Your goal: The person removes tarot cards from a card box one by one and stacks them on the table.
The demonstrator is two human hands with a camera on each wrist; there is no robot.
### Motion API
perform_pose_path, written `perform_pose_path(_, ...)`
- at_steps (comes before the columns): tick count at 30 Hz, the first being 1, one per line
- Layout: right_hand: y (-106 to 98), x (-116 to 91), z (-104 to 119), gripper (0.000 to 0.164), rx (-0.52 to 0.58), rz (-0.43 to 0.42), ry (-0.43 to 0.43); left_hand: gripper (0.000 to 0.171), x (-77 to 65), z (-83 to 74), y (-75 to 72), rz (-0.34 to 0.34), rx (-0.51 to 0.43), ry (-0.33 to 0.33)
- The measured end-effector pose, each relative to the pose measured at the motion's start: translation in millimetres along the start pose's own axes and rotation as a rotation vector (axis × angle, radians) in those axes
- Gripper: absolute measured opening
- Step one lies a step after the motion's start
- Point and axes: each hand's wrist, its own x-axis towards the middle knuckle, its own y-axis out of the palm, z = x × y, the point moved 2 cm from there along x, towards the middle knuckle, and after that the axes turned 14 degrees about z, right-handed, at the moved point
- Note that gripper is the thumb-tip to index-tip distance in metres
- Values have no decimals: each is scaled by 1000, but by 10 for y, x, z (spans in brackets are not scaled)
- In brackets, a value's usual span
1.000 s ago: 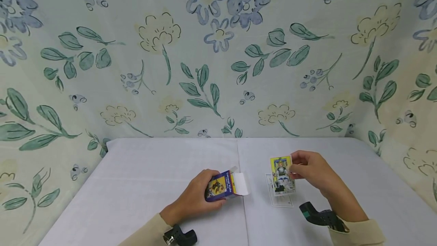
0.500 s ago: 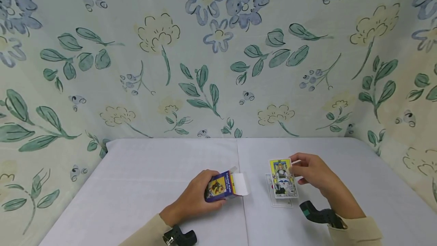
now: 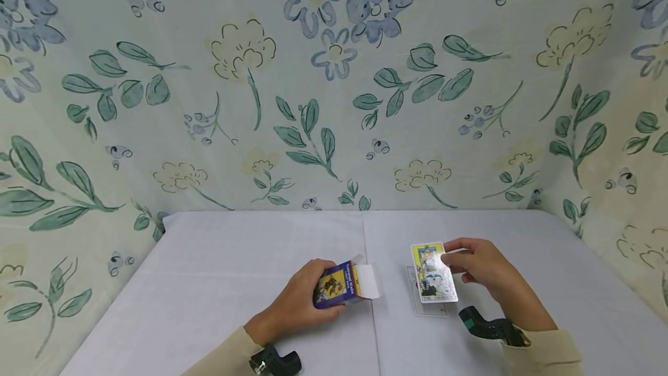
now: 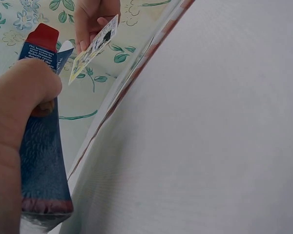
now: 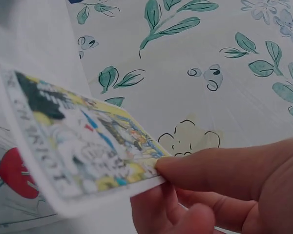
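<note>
My left hand (image 3: 300, 297) grips a blue and yellow tarot card box (image 3: 334, 286), labelled "Universal Waite", its white flap hanging out toward the right. In the left wrist view the box (image 4: 45, 156) stands with its red-lined flap up. My right hand (image 3: 477, 260) pinches the Chariot tarot card (image 3: 434, 277) by its right edge, picture side up and tilted. The right wrist view shows the thumb lying on the card's face (image 5: 83, 141), fingers curled beneath. Below it a second card (image 3: 430, 310) lies on the table, mostly covered; a red shape (image 5: 19, 173) shows on it.
A white cloth covers the table (image 3: 235, 260), with a crease running front to back near the middle. Behind it hangs a floral curtain (image 3: 334, 149). Dark wrist cameras (image 3: 485, 326) are strapped on both forearms, over beige sleeves (image 3: 543, 355).
The right hand has lowered slightly toward me with the Chariot card, which now tilts more and catches the light. The left hand and the box stay put.
</note>
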Motion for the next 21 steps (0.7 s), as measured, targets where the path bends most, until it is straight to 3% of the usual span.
perform_pose_path(21,47,127,-161,37,69,37,61,71,-2,-6,-10,5,3,-3)
